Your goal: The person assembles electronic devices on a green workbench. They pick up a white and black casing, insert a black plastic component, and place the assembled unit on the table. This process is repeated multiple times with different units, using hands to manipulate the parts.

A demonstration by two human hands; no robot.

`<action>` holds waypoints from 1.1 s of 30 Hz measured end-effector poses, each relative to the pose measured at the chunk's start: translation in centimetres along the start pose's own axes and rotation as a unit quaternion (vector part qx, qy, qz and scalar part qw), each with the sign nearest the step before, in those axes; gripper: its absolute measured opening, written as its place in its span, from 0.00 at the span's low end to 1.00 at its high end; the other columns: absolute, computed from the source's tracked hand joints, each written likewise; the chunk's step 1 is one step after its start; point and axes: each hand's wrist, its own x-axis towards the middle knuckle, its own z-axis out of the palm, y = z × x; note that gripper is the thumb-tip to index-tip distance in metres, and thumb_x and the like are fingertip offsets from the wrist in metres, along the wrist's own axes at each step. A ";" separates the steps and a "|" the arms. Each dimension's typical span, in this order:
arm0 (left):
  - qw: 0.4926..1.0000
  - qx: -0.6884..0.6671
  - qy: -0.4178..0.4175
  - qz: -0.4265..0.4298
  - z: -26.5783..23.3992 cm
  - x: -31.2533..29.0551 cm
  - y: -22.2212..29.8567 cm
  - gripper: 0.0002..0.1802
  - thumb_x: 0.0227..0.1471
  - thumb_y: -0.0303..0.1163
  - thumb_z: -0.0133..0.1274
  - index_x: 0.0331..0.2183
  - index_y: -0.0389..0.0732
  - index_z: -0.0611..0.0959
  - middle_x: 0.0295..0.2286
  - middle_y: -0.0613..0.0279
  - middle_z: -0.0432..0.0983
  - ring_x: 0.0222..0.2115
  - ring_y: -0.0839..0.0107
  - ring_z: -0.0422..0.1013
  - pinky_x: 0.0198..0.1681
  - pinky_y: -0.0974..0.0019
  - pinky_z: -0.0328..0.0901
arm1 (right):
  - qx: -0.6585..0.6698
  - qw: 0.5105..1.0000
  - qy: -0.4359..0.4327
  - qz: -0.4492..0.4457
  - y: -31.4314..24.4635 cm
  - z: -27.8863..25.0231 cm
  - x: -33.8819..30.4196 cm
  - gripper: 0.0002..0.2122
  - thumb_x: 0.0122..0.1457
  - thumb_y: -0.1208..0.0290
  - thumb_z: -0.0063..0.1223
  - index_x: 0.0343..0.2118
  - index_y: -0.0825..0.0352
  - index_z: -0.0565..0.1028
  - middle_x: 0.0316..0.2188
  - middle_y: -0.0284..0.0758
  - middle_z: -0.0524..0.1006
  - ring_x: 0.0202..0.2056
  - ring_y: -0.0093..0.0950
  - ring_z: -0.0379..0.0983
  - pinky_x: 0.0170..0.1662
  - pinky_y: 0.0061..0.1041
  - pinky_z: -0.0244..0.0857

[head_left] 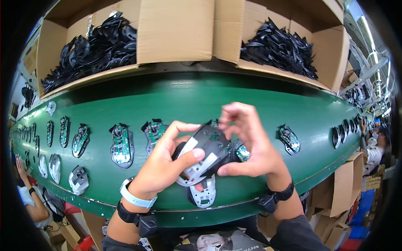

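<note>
Left hand (169, 161), wrapped round a dark, mouse-shaped shell (212, 146) with silvery strips, thumb pressed on its upper face; shell tilted, raised above mid-bench. Right hand (261, 157), at the shell's right side, thumb and curled fingers parted; contact cannot be told. Pale wristband (138, 197), left wrist. Black strap (284, 193), right wrist. Beneath the held shell: one pale shell piece (204, 197), on the green work surface (184, 98). Left of the hands: circuit-board assembly (121, 146), others alongside. Right: similar assembly (289, 140), lying alone. Behind: cardboard boxes (173, 33), containing heaped black parts (278, 48).
</note>
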 end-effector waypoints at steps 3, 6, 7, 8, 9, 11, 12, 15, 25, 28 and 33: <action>0.998 0.054 -0.034 0.026 0.1 -0.1 -0.3 0.26 0.60 0.26 0.61 0.57 0.39 0.72 0.52 0.56 0.75 0.54 0.69 0.70 0.57 0.63 0.67 | 0.116 0.988 -0.105 0.008 1.0 1.1 0.1 0.50 0.41 0.75 0.80 0.69 0.67 0.61 0.64 0.39 0.66 0.65 0.34 0.62 0.66 0.35 0.60; 0.995 -0.075 -0.066 0.019 -0.4 -0.1 1.4 0.39 0.54 0.29 0.67 0.62 0.39 0.66 0.53 0.52 0.74 0.51 0.62 0.75 0.48 0.60 0.75 | 0.194 0.980 -0.013 0.049 -0.1 2.3 -0.2 0.45 0.42 0.78 0.81 0.65 0.70 0.66 0.62 0.41 0.69 0.63 0.34 0.66 0.67 0.35 0.60; 0.989 -0.121 -0.077 0.028 -0.8 -0.4 2.0 0.45 0.51 0.30 0.69 0.64 0.40 0.63 0.53 0.49 0.74 0.49 0.58 0.77 0.42 0.58 0.79 | 0.194 0.981 0.017 0.025 -0.4 2.6 -0.1 0.44 0.42 0.78 0.81 0.64 0.70 0.67 0.61 0.42 0.70 0.63 0.34 0.67 0.67 0.36 0.61; 0.987 -0.117 -0.074 0.082 -1.0 -0.4 1.8 0.47 0.49 0.27 0.70 0.65 0.40 0.61 0.53 0.47 0.74 0.48 0.56 0.78 0.37 0.59 0.80 | 0.192 0.980 0.049 0.002 -0.9 2.6 0.0 0.43 0.42 0.77 0.81 0.63 0.70 0.67 0.61 0.43 0.70 0.62 0.34 0.67 0.67 0.36 0.61; 0.982 -0.114 -0.072 0.135 -1.3 -0.1 1.5 0.50 0.47 0.24 0.70 0.66 0.40 0.59 0.54 0.45 0.74 0.47 0.54 0.79 0.31 0.59 0.82 | 0.189 0.978 0.081 -0.022 -1.3 2.6 0.0 0.43 0.42 0.77 0.81 0.62 0.70 0.67 0.60 0.43 0.71 0.62 0.34 0.68 0.67 0.36 0.62; 0.983 -0.122 -0.035 0.133 -1.4 0.2 0.3 0.44 0.43 0.23 0.74 0.59 0.37 0.69 0.53 0.49 0.77 0.48 0.57 0.78 0.44 0.58 0.79 | 0.081 0.986 0.114 -0.095 -1.6 2.4 0.1 0.43 0.41 0.73 0.83 0.61 0.71 0.67 0.58 0.46 0.73 0.60 0.37 0.71 0.65 0.38 0.64; 0.984 -0.125 0.000 0.130 -1.2 0.2 -1.0 0.42 0.43 0.25 0.75 0.57 0.36 0.72 0.52 0.51 0.78 0.48 0.59 0.79 0.47 0.58 0.78 | 0.000 0.985 0.115 -0.131 -1.8 2.3 0.1 0.44 0.41 0.72 0.83 0.62 0.71 0.66 0.57 0.46 0.74 0.60 0.38 0.71 0.65 0.38 0.64; 0.984 -0.131 0.052 0.107 -0.1 -0.1 -2.3 0.40 0.38 0.39 0.79 0.51 0.35 0.79 0.50 0.57 0.80 0.49 0.64 0.78 0.56 0.58 0.73 | -0.060 0.972 0.149 -0.168 -2.0 2.9 -0.4 0.44 0.43 0.70 0.82 0.62 0.73 0.65 0.56 0.47 0.74 0.60 0.41 0.71 0.64 0.38 0.65; 0.984 -0.121 0.071 0.113 1.0 -1.4 -3.4 0.52 0.50 0.45 0.71 0.68 0.40 0.62 0.62 0.53 0.68 0.61 0.59 0.68 0.65 0.49 0.65 | 0.097 0.982 0.116 -0.114 -2.4 2.7 -0.7 0.38 0.44 0.78 0.80 0.58 0.77 0.70 0.55 0.49 0.77 0.61 0.40 0.72 0.68 0.42 0.62; 0.981 -0.116 0.078 0.131 2.6 -1.0 -3.0 0.49 0.44 0.46 0.76 0.61 0.35 0.69 0.56 0.55 0.74 0.56 0.61 0.73 0.62 0.54 0.67 | 0.108 0.982 0.118 -0.102 -2.7 2.2 -1.0 0.36 0.43 0.78 0.81 0.56 0.76 0.72 0.53 0.49 0.79 0.60 0.39 0.74 0.67 0.41 0.64; 0.946 0.032 0.159 0.281 2.0 0.3 -3.9 0.37 0.50 0.33 0.73 0.56 0.33 0.72 0.51 0.56 0.76 0.52 0.63 0.74 0.56 0.59 0.70 | 0.203 0.971 0.122 -0.036 -0.1 2.5 -0.2 0.43 0.54 0.77 0.73 0.69 0.68 0.57 0.70 0.43 0.59 0.71 0.36 0.55 0.69 0.38 0.58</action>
